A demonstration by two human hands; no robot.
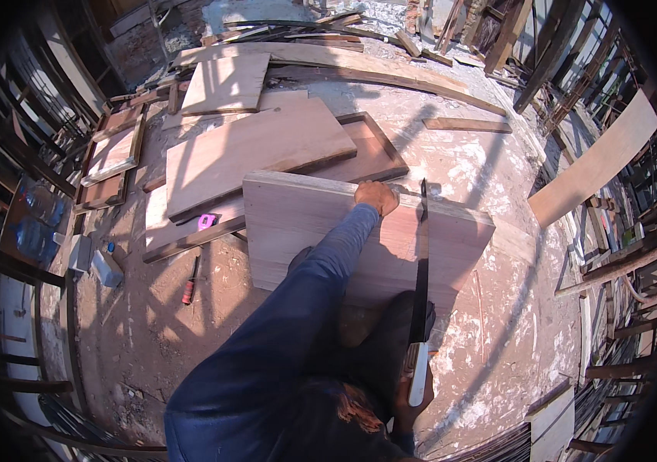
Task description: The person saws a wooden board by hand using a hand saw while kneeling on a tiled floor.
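A thick wooden panel (pixel 298 235) stands on its long edge before me, tilted slightly, its pale top edge uppermost. My left hand (pixel 377 198) is closed over that top edge, right of the middle. In my right hand (pixel 404 404), low in the view, is the white handle of a handsaw (pixel 422 289). Its long dark blade points away from me and crosses the panel's top edge just right of my left hand. Whether the teeth sit in a cut, I cannot tell. My legs are close against the panel's near side, partly hidden by my left arm.
Behind lie another wooden panel (pixel 259 150) and a shallow framed panel (pixel 378 150). A pink tape measure (pixel 206 222) and a red-handled tool (pixel 189 289) are to the left. Long planks (pixel 359 65) stretch across the back; a curved thin sheet (pixel 598 165) leans at right.
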